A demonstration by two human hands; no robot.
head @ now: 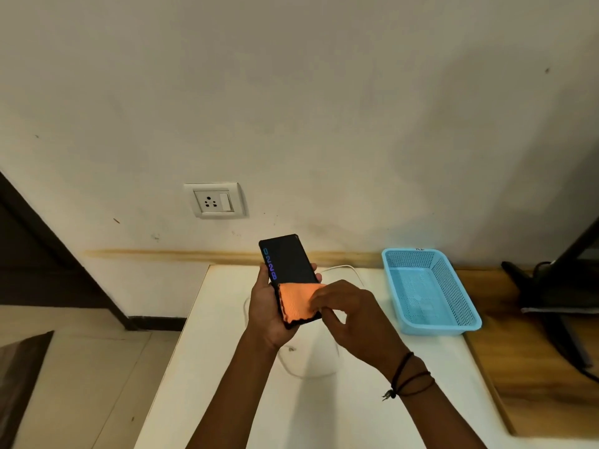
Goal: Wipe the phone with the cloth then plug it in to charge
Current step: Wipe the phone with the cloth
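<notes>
The flat black phone with a lit screen (288, 267) is up in the air over the white table (227, 384), near the middle of the view. The left hand (267, 311) is wrapped around its lower half, fingers on one long side and thumb on the other. The right hand (348, 319) is pinched narrow on the small orange cloth with a dark edge (296, 303) and presses it flat on the bottom part of the screen.

The phone looks stiff, thin and smooth, so I think it could slip. It would likely crack if it fell. Holding it by the two long sides, like now, seems the safest way. The cloth is soft and floppy and looks very light. It bends over the phone's edge.

The top part of the screen, at 12 o'clock from the cloth, is not covered.

A thin white cable (343, 270) lies on the table behind the hands. The white wall socket (215, 200) is at 11 o'clock from the phone. A light blue plastic basket with holes (428, 290) sits at 3 o'clock.
</notes>
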